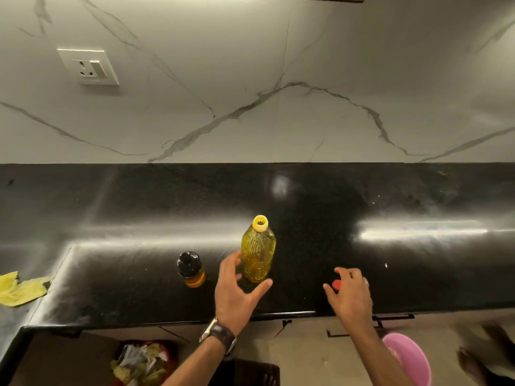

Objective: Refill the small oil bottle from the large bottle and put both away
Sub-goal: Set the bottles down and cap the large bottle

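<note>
Floor: pink plastic tub (409, 358) at lower right, a bin of crumpled wrappers (142, 363) at lower left, both below the cabinet fronts.
Left hand: the left hand (237, 292), with a wristwatch (218, 334) on its wrist, is spread wide, fingers and thumb apart, cupped toward the base of the large bottle; thumb and fingers sit either side of it, but contact cannot be told.
Right hand: the right hand (349, 292) hovers low over the surface near the front edge, fingers curled round a red cap (337, 284) pinched at the fingertips.
Surface: black polished stone surface (418, 260), glossy with streaks of reflected light.
Large bottle: the large oil bottle (258, 252) stands upright near the middle, uncapped, yellow pour ring showing at its mouth, nearly full of yellow oil.
Small bottle: the small oil bottle (191, 270) stands upright just left of the large one, apart from it, black cap on, amber oil in its lower part.
Cloth: yellow cloth (19, 288) lies crumpled at the far left.
Wall: white marble-veined backsplash (278, 107) behind, with a switch-and-socket plate (88, 66) at upper left.
</note>
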Demonstrator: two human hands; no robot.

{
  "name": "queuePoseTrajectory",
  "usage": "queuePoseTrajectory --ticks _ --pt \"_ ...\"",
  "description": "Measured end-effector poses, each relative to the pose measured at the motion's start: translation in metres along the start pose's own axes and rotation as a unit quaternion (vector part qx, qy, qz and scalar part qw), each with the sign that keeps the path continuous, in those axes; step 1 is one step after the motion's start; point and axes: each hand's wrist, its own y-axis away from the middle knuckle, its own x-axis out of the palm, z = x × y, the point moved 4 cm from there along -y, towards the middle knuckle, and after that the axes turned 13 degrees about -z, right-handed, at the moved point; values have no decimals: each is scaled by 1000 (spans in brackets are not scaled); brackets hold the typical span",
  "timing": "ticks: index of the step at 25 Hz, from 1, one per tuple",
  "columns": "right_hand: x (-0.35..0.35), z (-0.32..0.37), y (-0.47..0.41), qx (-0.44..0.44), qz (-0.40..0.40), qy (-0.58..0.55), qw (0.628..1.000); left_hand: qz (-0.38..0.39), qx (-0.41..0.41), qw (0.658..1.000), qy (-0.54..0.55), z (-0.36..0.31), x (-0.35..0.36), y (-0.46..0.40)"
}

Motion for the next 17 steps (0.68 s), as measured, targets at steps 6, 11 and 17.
queuePoseTrajectory --ticks 6,11,17 --pt "11 -11 -18 10 34 -4 999 -61 9 997 38 -41 17 -35" --pt "6 -6 -21 -22 62 13 998 -92 47 993 52 -57 13 -45" --pt "-92 110 -47 -233 24 -216 948 -87 66 992 57 -60 11 -45"
